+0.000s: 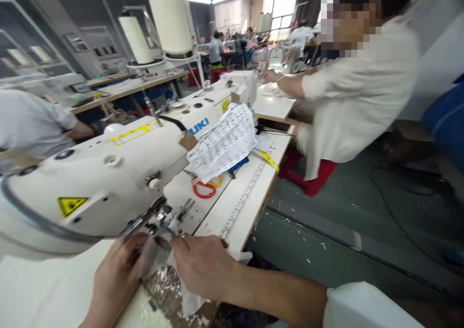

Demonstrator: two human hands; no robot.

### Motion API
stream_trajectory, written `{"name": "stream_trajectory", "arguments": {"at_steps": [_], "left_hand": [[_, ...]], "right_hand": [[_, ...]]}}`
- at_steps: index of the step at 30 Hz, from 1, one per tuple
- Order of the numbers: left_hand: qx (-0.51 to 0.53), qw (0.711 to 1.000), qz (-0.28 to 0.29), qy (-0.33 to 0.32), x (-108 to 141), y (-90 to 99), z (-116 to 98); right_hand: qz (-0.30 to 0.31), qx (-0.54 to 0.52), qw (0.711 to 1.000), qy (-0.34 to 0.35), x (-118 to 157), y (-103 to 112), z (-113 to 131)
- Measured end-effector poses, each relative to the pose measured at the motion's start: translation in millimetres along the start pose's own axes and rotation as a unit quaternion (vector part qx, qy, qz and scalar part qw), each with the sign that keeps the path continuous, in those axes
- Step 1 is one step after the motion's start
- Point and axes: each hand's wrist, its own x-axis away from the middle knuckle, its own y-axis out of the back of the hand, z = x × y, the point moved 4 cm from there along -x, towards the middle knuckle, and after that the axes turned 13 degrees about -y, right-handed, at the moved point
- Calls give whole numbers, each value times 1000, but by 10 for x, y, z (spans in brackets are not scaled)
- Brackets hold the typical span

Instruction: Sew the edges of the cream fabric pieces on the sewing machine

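A white sewing machine [145, 144] with blue lettering stretches across the left and middle. Thin white fabric [154, 258] lies below its needle area. My left hand [121, 265] is closed on the left edge of this fabric, close beside the presser foot. My right hand [201, 265] pinches the fabric from the right, fingertips near the needle area. Part of the cloth hangs below my right hand. The needle itself is too small to make out.
Red-handled scissors [203, 188], a paper sheet with writing [226, 141] and a yellow tape [268, 159] lie by the machine. Thread cones [168, 18] stand behind. A person in a light shirt [366, 91] sits at the right on a red stool [321, 175]. Another person's shoulder is at left.
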Motion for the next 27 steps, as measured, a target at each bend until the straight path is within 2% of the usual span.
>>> {"name": "stream_trajectory", "arguments": {"at_steps": [8, 12, 15, 21, 27], "left_hand": [[0, 998, 52, -26, 143, -107, 235], [1, 998, 55, 1, 171, -142, 274], [-6, 999, 44, 18, 142, -132, 207], [-17, 999, 4, -35, -40, -13, -45], [-6, 997, 22, -76, -143, 46, -144]], "right_hand": [[-47, 1, 999, 4, 12, -25, -10], [-51, 0, 999, 5, 9, -20, -6], [-49, 1, 999, 2, 6, -22, -9], [-41, 0, 999, 10, 14, -34, -5], [-27, 2, 1000, 0, 13, -70, -10]]}}
